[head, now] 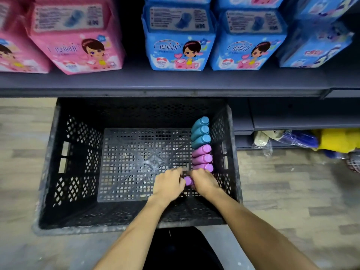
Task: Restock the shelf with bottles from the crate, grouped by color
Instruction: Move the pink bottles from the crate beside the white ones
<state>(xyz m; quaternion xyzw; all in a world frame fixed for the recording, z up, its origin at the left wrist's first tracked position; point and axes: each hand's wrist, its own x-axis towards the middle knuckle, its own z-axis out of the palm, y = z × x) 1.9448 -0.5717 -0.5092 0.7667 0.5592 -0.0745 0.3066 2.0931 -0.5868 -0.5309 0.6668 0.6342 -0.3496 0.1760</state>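
Note:
A black lattice crate (78, 152) stands on the floor below the shelf (155, 84). Along its right wall lie three teal bottles (200, 131) and, nearer me, three purple bottles (202, 156) in a row. Both my hands are inside the crate at its near right corner. My right hand (204, 182) curls over a further purple bottle (188, 180), whose cap end shows between my hands. My left hand (169, 185) closes in on that cap end from the left, fingers bent and touching it. Most of this bottle is hidden under my right hand.
Pink packs (76, 38) and blue packs (181, 39) fill the shelf above the crate. A lower shelf at right holds yellow and blue bagged goods (339, 140). Wood-look floor surrounds the crate; my dark-clothed legs are at the bottom.

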